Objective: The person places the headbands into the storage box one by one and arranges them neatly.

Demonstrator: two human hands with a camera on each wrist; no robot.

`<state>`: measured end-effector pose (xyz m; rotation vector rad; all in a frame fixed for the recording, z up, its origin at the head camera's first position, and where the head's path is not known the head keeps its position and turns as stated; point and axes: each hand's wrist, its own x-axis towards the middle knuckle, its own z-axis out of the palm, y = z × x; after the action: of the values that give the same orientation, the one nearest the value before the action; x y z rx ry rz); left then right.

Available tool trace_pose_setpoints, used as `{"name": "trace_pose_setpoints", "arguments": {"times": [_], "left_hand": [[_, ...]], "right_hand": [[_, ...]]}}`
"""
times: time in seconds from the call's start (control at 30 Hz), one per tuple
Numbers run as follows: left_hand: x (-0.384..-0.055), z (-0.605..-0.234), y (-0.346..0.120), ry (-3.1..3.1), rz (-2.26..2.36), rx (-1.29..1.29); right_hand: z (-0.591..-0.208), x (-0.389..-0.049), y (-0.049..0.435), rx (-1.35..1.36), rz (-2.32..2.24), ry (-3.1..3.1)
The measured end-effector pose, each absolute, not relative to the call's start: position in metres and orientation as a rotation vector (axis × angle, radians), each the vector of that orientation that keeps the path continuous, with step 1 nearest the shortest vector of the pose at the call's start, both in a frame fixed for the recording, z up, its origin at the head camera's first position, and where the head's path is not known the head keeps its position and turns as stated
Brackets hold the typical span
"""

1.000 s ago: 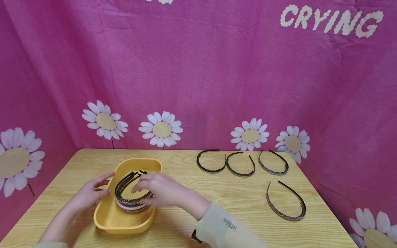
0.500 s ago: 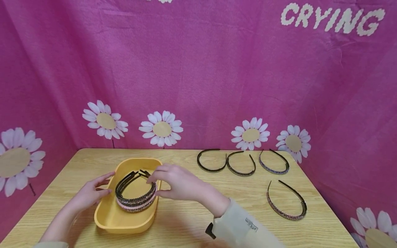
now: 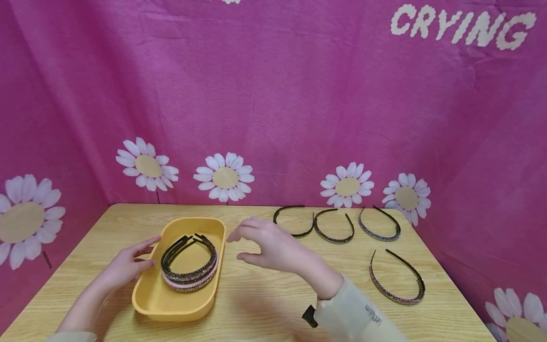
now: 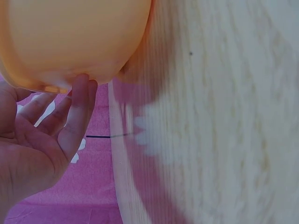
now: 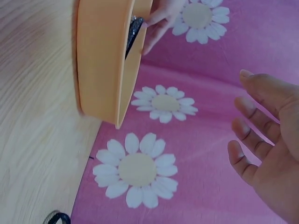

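Observation:
Several sequined headbands point(image 3: 188, 277), mostly dark with a pink one among them, are stacked in a yellow bin point(image 3: 148, 302) on the left of the table. With extended fingers, my left hand point(image 3: 121, 268) touches the bin's left side; the left wrist view has fingertips against its outer wall point(image 4: 79, 42). My right hand point(image 3: 273, 244) hovers just right of the bin, apart from it. Its fingers are relaxed and spread, holding nothing, as the right wrist view also shows. Part of a black headband behind this hand is hidden in the head view.
Right of the bin lie a black headband point(image 3: 303, 234), a dark one point(image 3: 335, 241), a bluish one point(image 3: 378, 236) and, nearer, a pinkish one point(image 3: 399, 300). A pink daisy-printed cloth point(image 3: 282, 118) encloses the wooden table point(image 3: 307, 294) at the back and sides.
My right hand has let go of the headbands stacked in the bin and moved out to the right, past the rim. My left hand stays at the bin's side.

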<state>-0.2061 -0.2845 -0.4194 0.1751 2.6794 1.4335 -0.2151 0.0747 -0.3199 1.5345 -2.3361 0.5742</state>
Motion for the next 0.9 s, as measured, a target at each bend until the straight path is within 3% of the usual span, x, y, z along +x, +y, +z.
{"name": "trace_pose_setpoints", "arguments": {"times": [0.9], "left_hand": [[-0.207, -0.422, -0.285, 2.666, 1.45, 0.165]], "right_hand": [[-0.364, -0.247, 0.143, 1.218, 0.796, -2.358]]}}
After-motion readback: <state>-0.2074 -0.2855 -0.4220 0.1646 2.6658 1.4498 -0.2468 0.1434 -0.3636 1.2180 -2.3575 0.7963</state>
